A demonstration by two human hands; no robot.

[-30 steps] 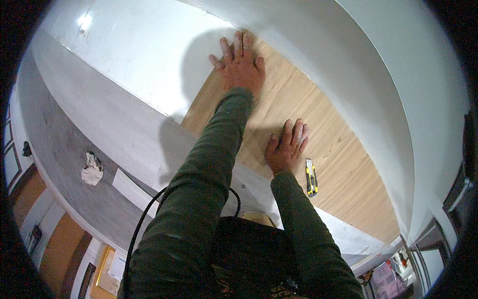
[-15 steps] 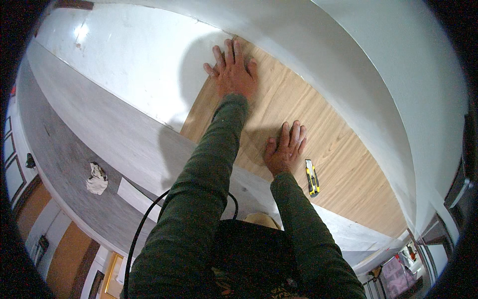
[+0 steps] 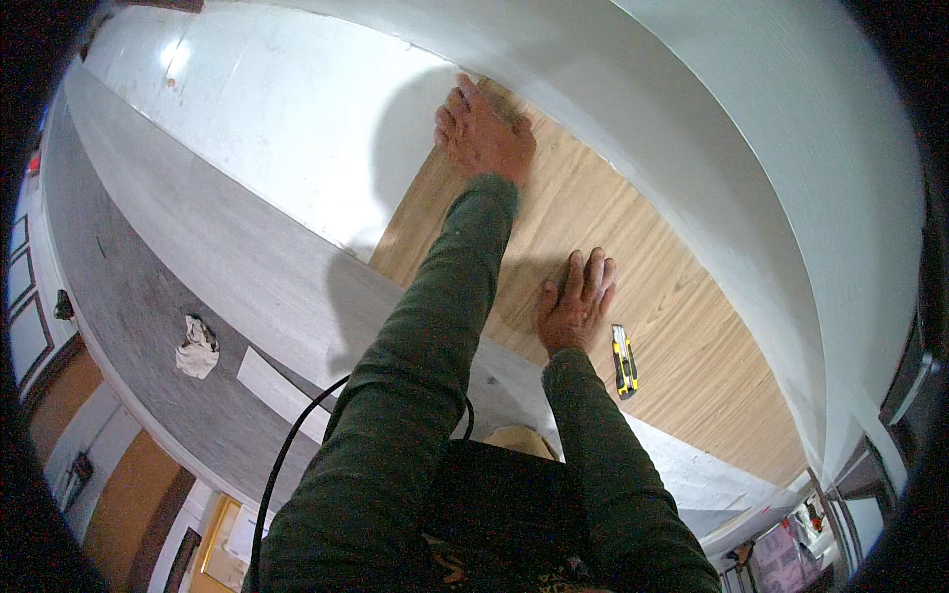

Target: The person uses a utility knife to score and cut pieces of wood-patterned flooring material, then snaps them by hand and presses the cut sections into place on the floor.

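Note:
A wood-grain plank (image 3: 672, 296) lies along the base of the white wall. My left hand (image 3: 486, 133) is on its far left end. The thumb is set apart, the forefinger points to the far corner and the other fingers bend over the end edge. Flat on the plank's near side, my right hand (image 3: 573, 306) rests with its fingers spread and holds nothing. A yellow and black utility knife (image 3: 625, 362) lies on the plank just right of that hand, not touched by it. Dark sleeves cover both forearms.
A bare white surface (image 3: 297, 119) continues beyond the plank's left end. Grey boards (image 3: 227, 237) run along the near left, bearing a crumpled white cloth (image 3: 198, 346) and a pale strip (image 3: 282, 390). A black cable (image 3: 287, 450) loops beside my left forearm. The wall (image 3: 732, 168) curves along the right.
My left fingers, spread flat before, are now bent over the plank's end, the forefinger still stretched out. My right hand stays flat in place. The whole view has shifted slightly.

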